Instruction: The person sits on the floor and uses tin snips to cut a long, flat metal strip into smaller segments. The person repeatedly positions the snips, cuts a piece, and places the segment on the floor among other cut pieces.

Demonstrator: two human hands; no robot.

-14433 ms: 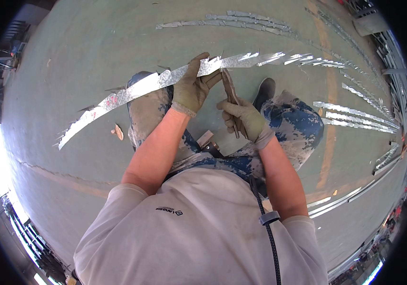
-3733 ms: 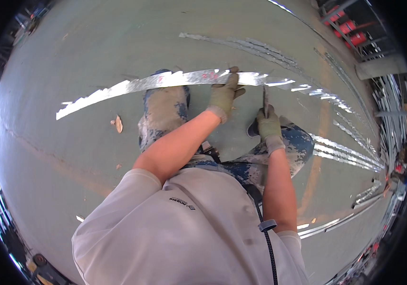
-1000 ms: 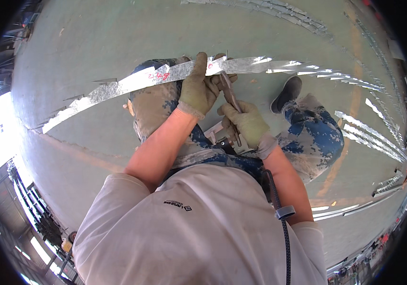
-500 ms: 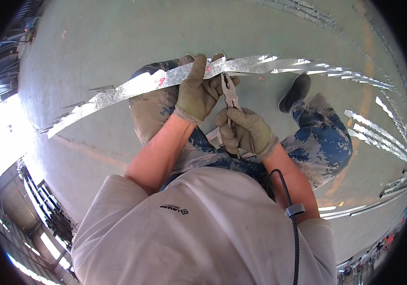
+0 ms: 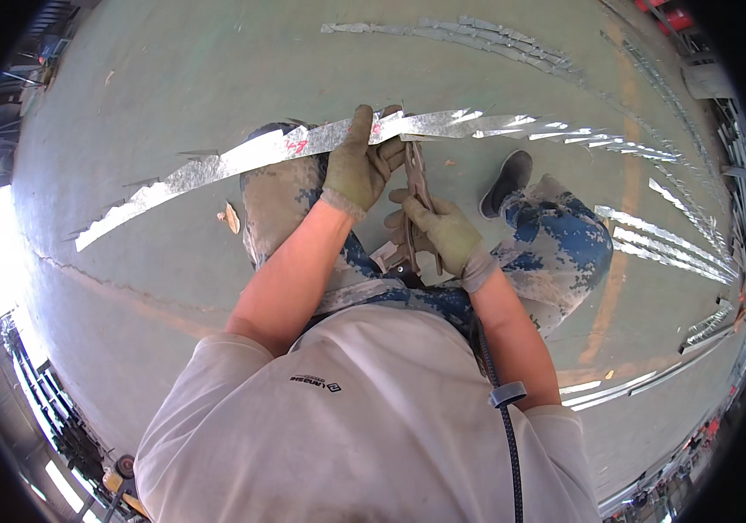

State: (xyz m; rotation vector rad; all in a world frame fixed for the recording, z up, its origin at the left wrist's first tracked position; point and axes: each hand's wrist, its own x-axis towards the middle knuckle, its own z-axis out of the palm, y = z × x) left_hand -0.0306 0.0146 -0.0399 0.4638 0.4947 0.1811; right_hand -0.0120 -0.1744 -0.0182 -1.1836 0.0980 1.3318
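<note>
A long, shiny metal strip [image 5: 251,155] with jagged, pointed edges and red marks runs across in front of me, above my thighs. My left hand [image 5: 354,170], in an olive work glove, is closed around its middle, thumb across the upper face. My gloved right hand [image 5: 447,231] grips a pair of metal pliers [image 5: 417,174] by the handles, which stand somewhat apart. The jaws point away from me and reach the strip's near edge, just right of my left hand. Whether they bite on the metal I cannot tell.
More jagged strips [image 5: 669,240] lie on the floor at the right, and others [image 5: 478,39] at the far side. My dark shoe [image 5: 507,181] is right of the pliers. A dry leaf [image 5: 232,218] lies left of my knee. A black cable [image 5: 510,444] hangs by my right arm.
The whole view has shifted, so the floor strips appear further left. The pliers have turned and now show narrower, with their handles spread in my right hand. My left hand keeps its hold.
</note>
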